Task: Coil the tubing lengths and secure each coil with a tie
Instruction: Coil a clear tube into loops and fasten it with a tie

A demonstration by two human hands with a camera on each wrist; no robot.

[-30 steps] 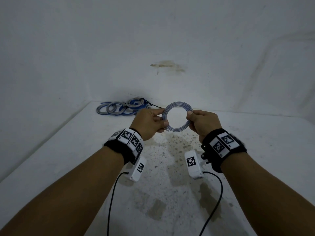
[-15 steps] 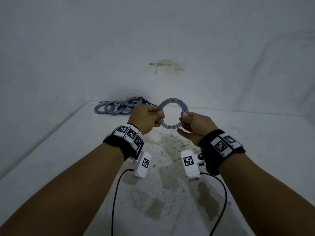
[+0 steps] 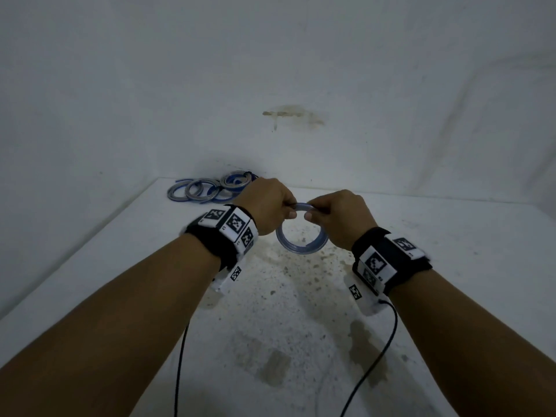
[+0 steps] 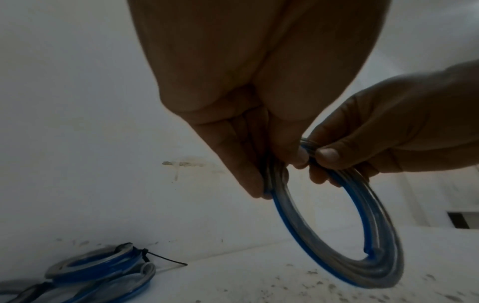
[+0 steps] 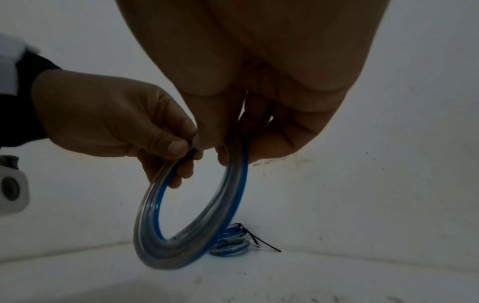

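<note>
Hanging from both hands [image 3: 267, 206] [image 3: 337, 218], unlabelled blue-and-clear tubing coil [image 3: 301, 249].

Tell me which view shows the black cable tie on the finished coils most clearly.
Left wrist: the black cable tie juts out sharp against the white wall. The right wrist view shows it smaller, farther off. In the head view it's too small to make out.

head view downward, wrist views close

A white table [image 3: 451, 266] carries brownish speckled stains [image 3: 301, 266] at its middle. On the far white wall [image 3: 120, 85], a brown smear [image 3: 291, 115] sits above the table's far edge.
</note>
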